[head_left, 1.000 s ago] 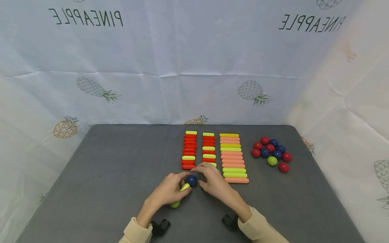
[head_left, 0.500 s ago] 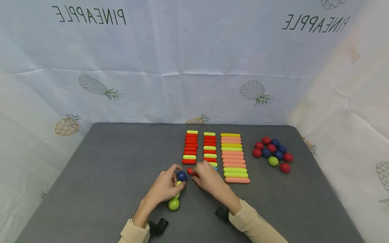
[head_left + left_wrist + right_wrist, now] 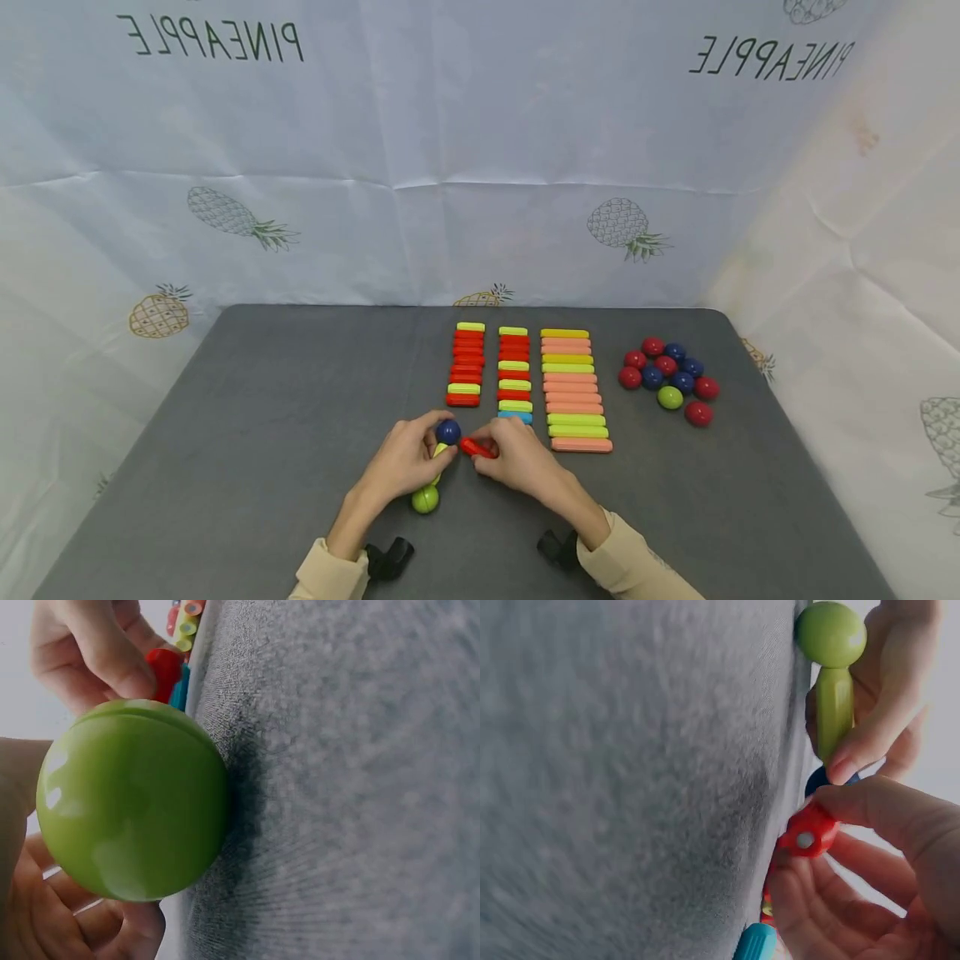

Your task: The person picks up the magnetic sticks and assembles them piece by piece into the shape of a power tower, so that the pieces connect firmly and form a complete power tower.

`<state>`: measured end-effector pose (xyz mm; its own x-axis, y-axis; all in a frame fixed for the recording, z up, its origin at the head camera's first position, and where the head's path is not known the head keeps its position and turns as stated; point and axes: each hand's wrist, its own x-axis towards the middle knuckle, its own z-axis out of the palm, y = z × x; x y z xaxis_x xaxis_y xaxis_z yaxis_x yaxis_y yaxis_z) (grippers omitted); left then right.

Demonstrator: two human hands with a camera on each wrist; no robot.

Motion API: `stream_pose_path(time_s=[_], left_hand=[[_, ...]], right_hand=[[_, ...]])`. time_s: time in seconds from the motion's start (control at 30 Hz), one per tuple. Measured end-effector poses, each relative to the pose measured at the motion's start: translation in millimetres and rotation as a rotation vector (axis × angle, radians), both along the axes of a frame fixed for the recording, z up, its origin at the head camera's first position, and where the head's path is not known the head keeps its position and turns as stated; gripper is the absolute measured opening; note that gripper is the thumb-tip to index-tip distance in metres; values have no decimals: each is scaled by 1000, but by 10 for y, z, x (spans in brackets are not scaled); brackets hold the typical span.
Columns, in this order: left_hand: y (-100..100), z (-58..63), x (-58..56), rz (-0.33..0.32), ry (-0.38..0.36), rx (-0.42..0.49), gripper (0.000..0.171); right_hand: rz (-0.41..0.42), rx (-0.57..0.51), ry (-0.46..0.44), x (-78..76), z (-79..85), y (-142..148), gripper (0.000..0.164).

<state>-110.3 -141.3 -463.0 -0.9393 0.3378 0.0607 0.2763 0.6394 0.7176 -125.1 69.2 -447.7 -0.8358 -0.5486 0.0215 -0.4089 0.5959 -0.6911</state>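
My left hand (image 3: 405, 460) holds a yellow-green rod (image 3: 834, 709) between thumb and fingers. A green ball (image 3: 425, 499) sits on the rod's near end, and a dark blue ball (image 3: 448, 432) is at its far end, by the fingertips. That green ball (image 3: 131, 802) fills much of the left wrist view and hides most of the left hand's hold. My right hand (image 3: 519, 454) pinches a short red rod (image 3: 477, 448), its tip pointing left, close to the blue ball. In the right wrist view the red rod (image 3: 814, 829) shows a silvery round dot on its end.
Beyond the hands lie a column of short red and yellow-green rods (image 3: 468, 360), a second column (image 3: 513, 375) ending in a blue rod (image 3: 515, 417), and a column of longer rods (image 3: 571, 387). Several red, blue and green balls (image 3: 670, 398) cluster on the grey table (image 3: 300, 400)'s right.
The left hand has shifted left with the rod and both balls. My right hand has taken the red rod from the left column's near end and drawn it closer to me.
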Motion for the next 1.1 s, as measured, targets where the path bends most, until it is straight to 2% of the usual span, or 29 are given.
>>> stream_pose_path(time_s=[0.2, 0.33, 0.43, 0.5, 0.57, 0.63, 0.73, 0.83, 0.9, 1.0, 1.1], left_hand=[[6, 16, -11, -71, 10, -20, 37], [28, 36, -5, -138, 75, -119, 41], [63, 43, -14, -205, 140, -202, 35], [86, 46, -22, -239, 157, -231, 29], [98, 49, -22, -239, 167, -261, 23], [100, 53, -16, -202, 163, -285, 20], [89, 61, 0, -103, 155, -320, 16], [69, 73, 14, 15, 135, -329, 16], [55, 83, 17, 68, 109, -310, 16], [40, 84, 13, 100, 57, -256, 17], [29, 71, 8, 82, 13, -211, 16]], right_hand=[[14, -13, -11, 25, 16, 25, 21], [27, -8, -37, 34, 7, 43, 18], [38, -17, -54, 43, -12, 55, 17], [54, -28, -59, 51, -16, 66, 16], [65, -40, -52, 57, -9, 89, 15], [55, -50, -27, 58, 26, 147, 16], [-25, -56, 56, 38, 122, 339, 18], [-179, -33, 166, -30, 239, 650, 20], [-295, 11, 231, -97, 300, 911, 21], [-471, 118, 282, -202, 327, 1327, 27], [-579, 224, 263, -249, 298, 1707, 36]])
